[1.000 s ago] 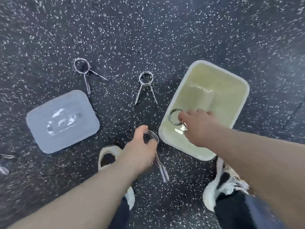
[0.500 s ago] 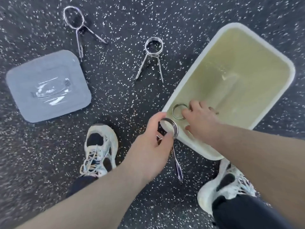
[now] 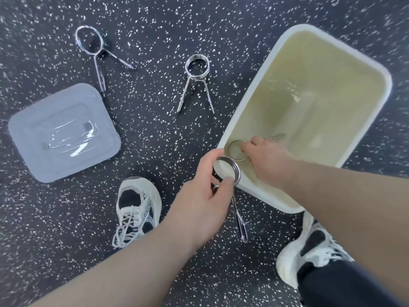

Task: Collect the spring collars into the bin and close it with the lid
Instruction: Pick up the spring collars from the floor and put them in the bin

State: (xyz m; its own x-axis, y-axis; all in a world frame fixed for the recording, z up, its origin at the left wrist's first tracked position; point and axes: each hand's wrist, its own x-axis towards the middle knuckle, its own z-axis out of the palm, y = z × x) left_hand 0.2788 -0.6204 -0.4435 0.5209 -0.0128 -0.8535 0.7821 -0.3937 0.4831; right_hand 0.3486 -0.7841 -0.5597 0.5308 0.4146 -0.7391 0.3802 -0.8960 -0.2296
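Observation:
A cream bin (image 3: 365,129) stands open on the floor at the right. My right hand (image 3: 269,161) reaches down inside its near corner, gripping a spring collar (image 3: 235,150) whose handle tip shows past my fingers. My left hand (image 3: 205,196) holds a second spring collar (image 3: 235,173) by its coil just over the bin's near-left rim, handles hanging down outside. Two more spring collars lie on the floor: one at centre (image 3: 197,80), one at upper left (image 3: 93,49). The grey-blue lid (image 3: 62,134) lies flat at the left.
The floor is dark rubber with white speckles. My two white sneakers stand at the bottom: the left shoe (image 3: 137,207) between the lid and my left arm, the right shoe (image 3: 309,247) just below the bin's near edge.
The view has dropped closer to the floor. My left hand has carried its collar up and right to the bin's rim. My right hand has stayed low inside the bin with its collar.

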